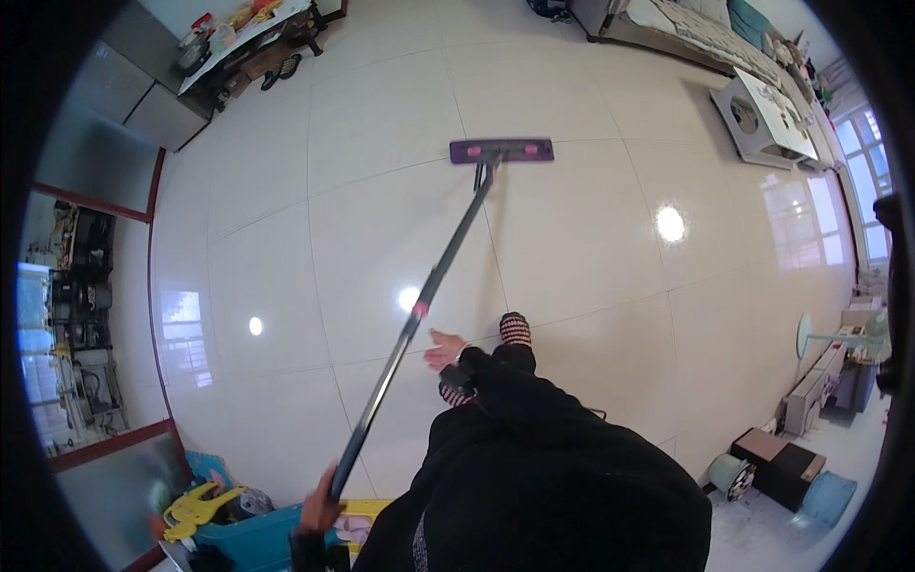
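A flat mop [501, 151] with a purple rectangular head rests on the pale tiled floor ahead of me. Its long grey and silver pole [386, 377] slants down toward my lower left. My left hand [319, 502] is closed around the dark grip at the pole's near end. Just right of the pole's middle, my right hand [445, 351] is held out with its fingers apart, touching nothing I can see. Below it are my feet in striped slippers [515, 329], one partly hidden by my dark sleeve.
Teal and yellow bins [253, 539] with a yellow toy stand at the lower left. A cluttered low table [253, 38] is at the far left, and a sofa [686, 43] and white cabinet [762, 119] at the far right. A fan [732, 475] and dark box [777, 467] sit lower right.
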`<move>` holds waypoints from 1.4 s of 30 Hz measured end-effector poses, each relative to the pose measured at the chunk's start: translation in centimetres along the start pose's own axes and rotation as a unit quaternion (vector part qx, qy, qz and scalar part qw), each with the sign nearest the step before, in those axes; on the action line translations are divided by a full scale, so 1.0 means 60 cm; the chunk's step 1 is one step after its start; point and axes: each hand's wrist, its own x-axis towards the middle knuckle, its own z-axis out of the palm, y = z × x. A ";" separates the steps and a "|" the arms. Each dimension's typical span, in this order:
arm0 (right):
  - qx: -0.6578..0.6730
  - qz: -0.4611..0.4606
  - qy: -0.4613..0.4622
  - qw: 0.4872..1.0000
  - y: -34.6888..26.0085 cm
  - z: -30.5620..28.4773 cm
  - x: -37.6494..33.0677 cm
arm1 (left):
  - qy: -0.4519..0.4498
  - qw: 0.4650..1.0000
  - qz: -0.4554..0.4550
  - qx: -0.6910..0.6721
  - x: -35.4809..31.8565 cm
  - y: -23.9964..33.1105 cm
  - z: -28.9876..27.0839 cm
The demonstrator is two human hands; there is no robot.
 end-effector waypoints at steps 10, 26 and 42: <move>-0.149 0.041 -0.035 0.987 0.123 0.141 0.017 | -0.082 0.944 -0.301 0.110 -0.199 -0.158 -0.009; 0.187 -0.419 -0.003 0.888 -0.877 0.047 -0.002 | -0.196 0.964 0.037 -0.177 0.877 0.639 -0.259; 0.248 -0.526 0.148 0.800 -1.064 -0.001 -0.059 | -0.274 0.951 0.122 -0.072 1.086 0.863 -0.311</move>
